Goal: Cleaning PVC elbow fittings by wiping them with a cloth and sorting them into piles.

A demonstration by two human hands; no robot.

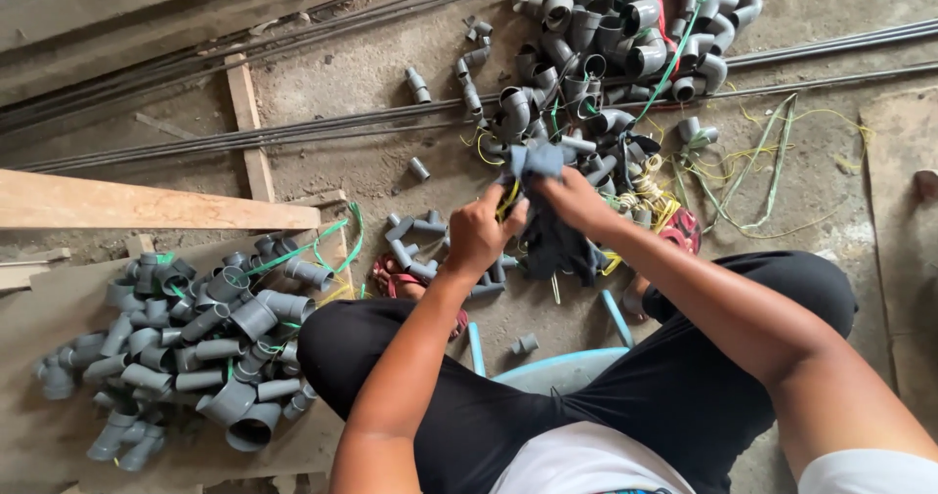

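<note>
We see our left hand (pixel 476 232) and right hand (pixel 570 199), fingers closed on a dark cloth (pixel 549 235); 2 heaps of grey pipe fittings (pixel 195 343) lie on the floor (pixel 371 74).

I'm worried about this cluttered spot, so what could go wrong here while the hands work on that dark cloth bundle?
1. The left hand and right hand grip a dark cloth bundle with yellow string; a hard pull might cut into fingers.
2. Loose green and yellow strings lie by the feet and could snag.
3. Steel rods and scattered grey pipe fittings look like tripping hazards.
</note>
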